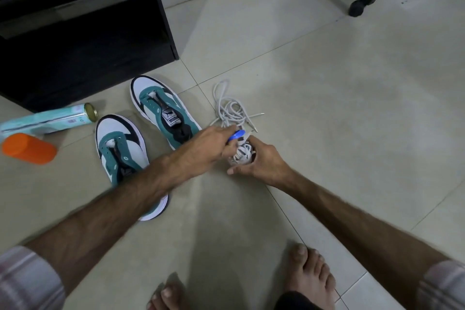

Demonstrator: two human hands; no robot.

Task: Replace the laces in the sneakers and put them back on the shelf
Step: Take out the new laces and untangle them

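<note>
Right hand (pixel 259 158) apparently grips laces (pixel 242 156)

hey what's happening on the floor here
A person crouches over a pair of laceless green-and-white sneakers on the tiled floor. Their right hand holds a bundle of white laces, and their left hand grips a small blue-handled tool at it. Loose white laces lie beside them.

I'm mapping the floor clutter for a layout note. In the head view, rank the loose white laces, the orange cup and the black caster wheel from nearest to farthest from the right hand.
From the right hand:
1. Loose white laces, just beyond it.
2. Orange cup, far left, on its side.
3. Black caster wheel, far ahead on the right.
</note>
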